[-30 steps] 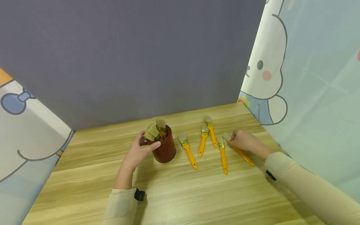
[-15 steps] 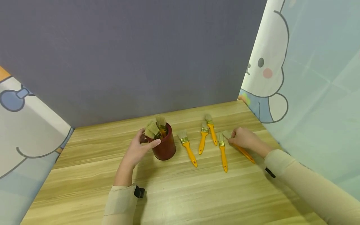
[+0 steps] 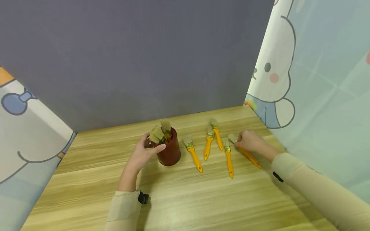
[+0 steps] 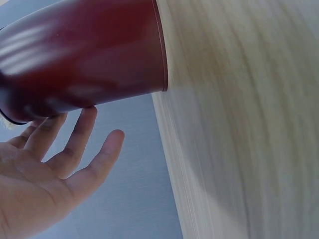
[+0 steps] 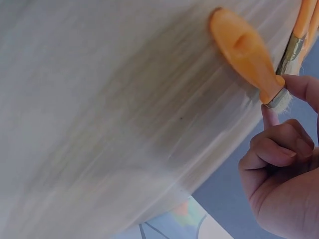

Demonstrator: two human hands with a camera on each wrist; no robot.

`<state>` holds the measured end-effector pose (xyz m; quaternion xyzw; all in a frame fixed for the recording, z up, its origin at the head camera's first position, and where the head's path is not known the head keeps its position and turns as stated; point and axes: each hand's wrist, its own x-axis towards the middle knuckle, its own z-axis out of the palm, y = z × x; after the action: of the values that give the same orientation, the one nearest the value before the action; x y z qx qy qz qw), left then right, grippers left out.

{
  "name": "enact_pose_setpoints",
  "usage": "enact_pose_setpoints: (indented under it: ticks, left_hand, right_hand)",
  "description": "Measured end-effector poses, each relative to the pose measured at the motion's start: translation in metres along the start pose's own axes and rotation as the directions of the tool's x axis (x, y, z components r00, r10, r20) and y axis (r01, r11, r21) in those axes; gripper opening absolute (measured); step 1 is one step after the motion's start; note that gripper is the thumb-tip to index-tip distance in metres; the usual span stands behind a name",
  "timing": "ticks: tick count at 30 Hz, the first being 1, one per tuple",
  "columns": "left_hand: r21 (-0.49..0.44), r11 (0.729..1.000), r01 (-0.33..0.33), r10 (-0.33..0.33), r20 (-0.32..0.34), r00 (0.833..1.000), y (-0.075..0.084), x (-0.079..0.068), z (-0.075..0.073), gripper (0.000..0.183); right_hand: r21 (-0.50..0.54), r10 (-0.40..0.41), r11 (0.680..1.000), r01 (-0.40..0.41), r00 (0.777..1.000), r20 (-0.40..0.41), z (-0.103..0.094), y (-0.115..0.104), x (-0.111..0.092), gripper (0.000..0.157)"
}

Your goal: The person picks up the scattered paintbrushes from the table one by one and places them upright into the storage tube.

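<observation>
A dark red cylindrical pot (image 3: 170, 153) stands upright at the table's left-middle, several paintbrushes (image 3: 157, 134) in it with bristles up. My left hand (image 3: 140, 154) holds it near the rim, thumb on the near side. In the left wrist view, the fingertips (image 4: 88, 113) touch the pot's wall and the little finger hangs off it. At the right, my right hand (image 3: 250, 141) pinches a paintbrush (image 3: 252, 158) with a yellow-orange handle. Thumb and forefinger sit on either side of its metal band in the right wrist view, where the brush handle (image 5: 244, 47) points away and other fingers curl.
Between the hands, several more yellow-handled paintbrushes lie on the wood-grain table (image 3: 185, 205): one paintbrush (image 3: 194, 155) beside the pot, another paintbrush (image 3: 229, 158) close to the right hand, and a touching pair farther back. A grey panel (image 3: 162, 64) rises behind the table; cartoon-printed sheets (image 3: 326, 96) flank it.
</observation>
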<state>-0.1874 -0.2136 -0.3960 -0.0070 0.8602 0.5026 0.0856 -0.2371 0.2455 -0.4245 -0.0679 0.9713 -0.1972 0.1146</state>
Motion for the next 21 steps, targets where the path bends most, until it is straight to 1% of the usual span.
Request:
enact_pose_setpoints:
  ticks: [4, 7, 9, 12, 15, 16, 18, 21]
  left_hand:
    - [0.001, 1.0, 0.009, -0.009, 0.006, 1.0, -0.001, 0.001, 0.002, 0.119]
    - [0.003, 1.0, 0.013, -0.013, 0.006, 1.0, -0.001, 0.001, 0.002, 0.119]
    - [0.005, 1.0, 0.018, -0.018, 0.005, 1.0, 0.0, 0.001, 0.002, 0.119]
    - [0.004, 1.0, 0.018, -0.018, 0.005, 1.0, 0.0, 0.0, 0.003, 0.118]
    - [0.004, 1.0, 0.009, -0.009, 0.003, 1.0, -0.001, -0.001, 0.003, 0.118]
    - [0.006, 1.0, 0.005, -0.005, 0.001, 1.0, -0.001, -0.001, 0.003, 0.117]
    - [0.013, 1.0, 0.002, -0.002, -0.003, 1.0, -0.001, -0.001, 0.002, 0.117]
    - [0.015, 1.0, 0.001, -0.001, -0.006, 1.0, 0.0, 0.0, 0.0, 0.117]
  right_hand:
    - [0.032, 0.002, 0.999, -0.003, 1.0, 0.019, -0.006, -0.003, 0.0, 0.028]
    - [0.054, -0.007, 0.999, 0.006, 1.0, 0.007, -0.017, -0.009, 0.001, 0.029]
    - [0.048, -0.036, 0.998, 0.038, 0.999, -0.03, -0.028, -0.015, 0.0, 0.027]
    - [0.081, -0.077, 0.993, 0.084, 0.993, -0.09, -0.049, -0.03, -0.001, 0.026]
    - [0.115, -0.125, 0.982, 0.15, 0.973, -0.195, -0.079, -0.057, -0.004, 0.029]
    - [0.148, -0.13, 0.975, 0.165, 0.966, -0.223, -0.088, -0.068, -0.004, 0.033]
    - [0.171, -0.154, 0.963, 0.209, 0.946, -0.285, -0.108, -0.094, -0.007, 0.035]
    - [0.217, -0.181, 0.942, 0.257, 0.931, -0.316, -0.128, -0.135, -0.013, 0.036]
